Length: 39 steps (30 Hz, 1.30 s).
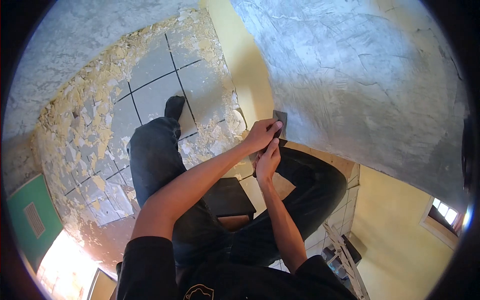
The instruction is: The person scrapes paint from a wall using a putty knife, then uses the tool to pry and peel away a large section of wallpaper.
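Observation:
A scraper with a flat dark blade (280, 116) meets the edge where the grey skim-coated wall (350, 85) borders a pale yellow strip (252, 65). My left hand (262, 134) is closed on it near the blade, thumb towards the wall. Just below, my right hand (267, 161) is wrapped around the lower part of the same tool. The fingers hide most of the handle. Both hands are close together, above my bent knee on the right.
Peeled yellow paint flakes (95, 110) litter the grey tiled floor (155, 100). Between my legs stands a dark stool (227, 197). A plastic sheet (110, 202) lies at left, near a green panel (35, 215). A paint-spattered wooden frame (345, 260) is at lower right, beside a yellow wall (395, 215).

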Available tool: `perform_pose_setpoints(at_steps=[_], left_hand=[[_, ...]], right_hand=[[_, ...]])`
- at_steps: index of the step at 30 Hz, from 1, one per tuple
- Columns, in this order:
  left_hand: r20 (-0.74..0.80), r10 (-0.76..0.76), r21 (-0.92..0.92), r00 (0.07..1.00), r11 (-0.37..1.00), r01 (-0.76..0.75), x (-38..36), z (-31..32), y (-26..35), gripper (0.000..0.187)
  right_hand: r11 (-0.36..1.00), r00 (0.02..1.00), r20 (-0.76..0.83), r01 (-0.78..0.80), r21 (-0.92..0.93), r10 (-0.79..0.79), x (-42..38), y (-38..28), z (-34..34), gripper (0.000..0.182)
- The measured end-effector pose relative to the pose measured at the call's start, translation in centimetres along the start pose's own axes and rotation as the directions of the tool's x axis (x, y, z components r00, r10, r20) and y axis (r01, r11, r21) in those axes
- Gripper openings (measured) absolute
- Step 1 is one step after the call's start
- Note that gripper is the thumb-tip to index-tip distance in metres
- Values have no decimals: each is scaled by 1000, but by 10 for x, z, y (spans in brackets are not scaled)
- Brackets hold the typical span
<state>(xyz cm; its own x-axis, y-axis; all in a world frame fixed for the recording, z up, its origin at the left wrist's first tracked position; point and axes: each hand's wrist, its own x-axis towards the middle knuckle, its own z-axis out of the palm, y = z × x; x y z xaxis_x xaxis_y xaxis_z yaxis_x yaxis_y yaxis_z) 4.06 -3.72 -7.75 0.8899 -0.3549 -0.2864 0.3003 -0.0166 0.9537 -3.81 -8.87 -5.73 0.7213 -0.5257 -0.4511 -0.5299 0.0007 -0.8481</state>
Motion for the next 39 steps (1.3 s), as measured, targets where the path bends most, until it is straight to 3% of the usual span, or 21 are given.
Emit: perform_pose_setpoints(at_steps=[2, 4, 5, 10, 12, 18, 20, 25, 27, 31, 33, 36, 39], left_hand=[[-31, 9, -30, 999, 1000, -10, 6, 4, -4, 36], [-183, 41, -83, 982, 995, -57, 22, 0, -1, 36], [-167, -18, -63, 986, 998, 7, 28, -7, 1, 37], [-118, -7, -47, 993, 999, 1, 29, -25, 6, 41], [24, -51, 10, 998, 999, 50, 24, -32, 6, 43], [82, -14, 6, 997, 1000, 14, 1, -13, 5, 41], [185, -108, -19, 977, 993, 114, -3, -14, 9, 40], [125, -32, 33, 992, 999, 29, -4, -9, 6, 38], [98, 3, 60, 995, 998, -9, 1, -12, 4, 37], [86, 47, 56, 995, 997, -52, 15, -20, -2, 37], [50, 10, 76, 999, 997, -14, 24, -24, 5, 38], [26, 78, 69, 997, 994, -80, 37, -30, 12, 40], [18, 22, 23, 1000, 999, -23, 32, -25, 16, 38]], right_hand=[[997, 996, -39, 74, -38, -76, 8, 3, 2, 53], [994, 997, -24, 73, -86, -75, 28, -4, 10, 54], [989, 997, -11, 70, -132, -72, 35, -7, 15, 54], [994, 995, 39, 91, -63, -88, 25, -18, 29, 55], [996, 992, 108, -74, 58, 67, 15, -16, 26, 52], [986, 983, 171, -85, 144, 60, -3, 0, -7, 47], [985, 983, 167, -102, 138, 78, -9, 1, -13, 49], [984, 989, 113, -107, 141, 92, -10, 6, -4, 51], [996, 998, 57, 4, 90, -9, -3, 8, 7, 50], [996, 998, -11, 67, 64, -67, 2, 5, 25, 51], [996, 1000, 4, -29, 84, 29, 1, -1, 30, 52], [992, 995, 63, -78, 99, 72, -5, -15, 33, 52], [992, 994, 92, -72, 102, 63, 1, -10, 20, 51]])
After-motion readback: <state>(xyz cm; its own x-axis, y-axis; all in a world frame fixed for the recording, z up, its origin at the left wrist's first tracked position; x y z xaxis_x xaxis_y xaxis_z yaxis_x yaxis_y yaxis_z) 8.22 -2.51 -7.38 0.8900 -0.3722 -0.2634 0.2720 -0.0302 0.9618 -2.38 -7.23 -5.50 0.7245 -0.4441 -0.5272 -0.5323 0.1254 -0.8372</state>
